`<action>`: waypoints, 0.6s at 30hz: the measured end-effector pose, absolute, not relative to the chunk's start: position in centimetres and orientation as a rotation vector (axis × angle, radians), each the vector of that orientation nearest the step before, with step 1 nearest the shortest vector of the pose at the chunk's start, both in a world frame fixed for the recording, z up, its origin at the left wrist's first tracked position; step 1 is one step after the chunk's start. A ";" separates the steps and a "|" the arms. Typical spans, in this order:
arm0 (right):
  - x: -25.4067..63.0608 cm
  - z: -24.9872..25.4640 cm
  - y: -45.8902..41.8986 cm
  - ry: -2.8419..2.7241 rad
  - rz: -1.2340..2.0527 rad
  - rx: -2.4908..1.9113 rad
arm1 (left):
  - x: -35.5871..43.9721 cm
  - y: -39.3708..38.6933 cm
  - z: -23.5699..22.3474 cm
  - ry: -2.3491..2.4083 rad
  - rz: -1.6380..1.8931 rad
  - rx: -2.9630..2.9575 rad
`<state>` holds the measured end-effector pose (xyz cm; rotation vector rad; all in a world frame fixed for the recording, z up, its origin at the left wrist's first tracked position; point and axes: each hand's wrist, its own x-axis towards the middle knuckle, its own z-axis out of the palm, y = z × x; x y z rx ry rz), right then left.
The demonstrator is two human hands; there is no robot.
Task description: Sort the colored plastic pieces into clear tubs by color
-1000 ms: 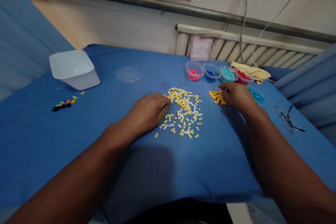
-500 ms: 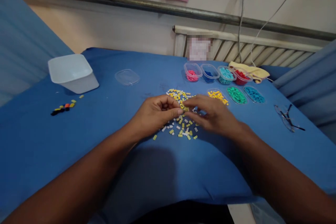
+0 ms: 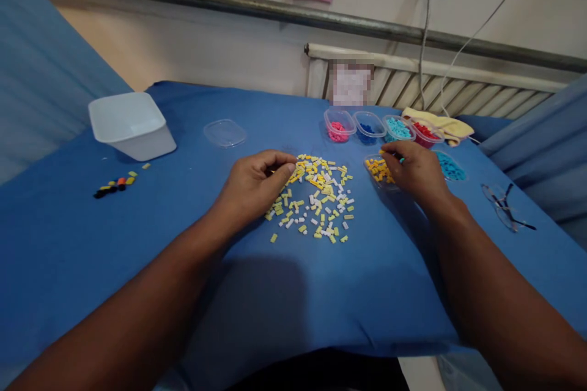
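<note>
Loose yellow, pale yellow and white building bricks [image 3: 323,198] lie spread over the blue cloth. My left hand [image 3: 257,186] hovers at the left edge of this pile, thumb and fingers closed together; anything between them is too small to make out. Further right, my right hand [image 3: 413,168] is over the clear tub of orange-yellow bricks [image 3: 380,171], its fingertips pinched on a small orange-yellow brick [image 3: 381,151] at the tub's far rim. That hand hides part of the tub and most of the green bricks behind it.
Clear tubs with pink bricks [image 3: 338,131], dark blue bricks [image 3: 367,132], light blue bricks [image 3: 398,128], red bricks [image 3: 426,132] and teal bricks [image 3: 450,166] stand at the back right. Eyeglasses [image 3: 504,204], a white bin [image 3: 132,128], a clear lid [image 3: 224,133] and a yellow cloth [image 3: 452,126] lie around.
My hands were together over the pile and have come apart. The right has moved right to the orange-yellow tub; the left has drawn back left, uncovering more bricks.
</note>
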<state>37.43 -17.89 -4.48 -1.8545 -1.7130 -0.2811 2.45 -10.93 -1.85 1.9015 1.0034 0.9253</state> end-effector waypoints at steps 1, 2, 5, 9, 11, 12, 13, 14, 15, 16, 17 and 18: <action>38.3 -4.8 -17.6 -1.690 -0.280 -1.917 | 2.2 -10.6 -1.8 1.046 0.932 1.940; 38.9 -5.1 -17.4 -1.685 -0.274 -1.967 | 1.9 -10.2 -1.9 1.082 0.936 1.980; 39.6 -6.0 -16.9 -1.705 -0.280 -2.085 | 1.3 -9.2 -2.5 1.131 0.922 2.175; 39.4 -6.3 -16.9 -1.727 -0.285 -2.179 | 0.7 -8.2 -3.7 1.104 0.788 2.447; 38.7 -6.3 -17.1 -1.754 -0.287 -2.118 | 0.5 -7.9 -4.1 1.095 0.717 2.514; 38.2 -6.2 -17.2 -1.782 -0.280 -2.058 | 0.4 -7.7 -4.3 1.095 0.685 2.537; 37.4 -6.1 -17.3 -1.823 -0.258 -1.983 | 0.4 -7.6 -4.4 1.100 0.658 2.558; 36.3 -6.1 -17.4 -1.872 -0.226 -1.895 | 0.3 -7.4 -4.5 1.110 0.633 2.578; 35.1 -6.0 -17.5 -1.928 -0.187 -1.800 | 0.2 -7.2 -4.6 1.120 0.614 2.597; 33.7 -6.0 -17.6 -1.994 -0.138 -1.697 | 0.2 -7.1 -4.7 1.117 0.598 2.617; 32.3 -6.0 -17.6 -2.060 -0.090 -1.585 | 0.1 -6.9 -4.8 1.091 0.583 2.639; 30.9 -5.9 -17.7 -2.140 -0.032 -1.468 | 0.1 -6.7 -4.8 1.043 0.561 2.658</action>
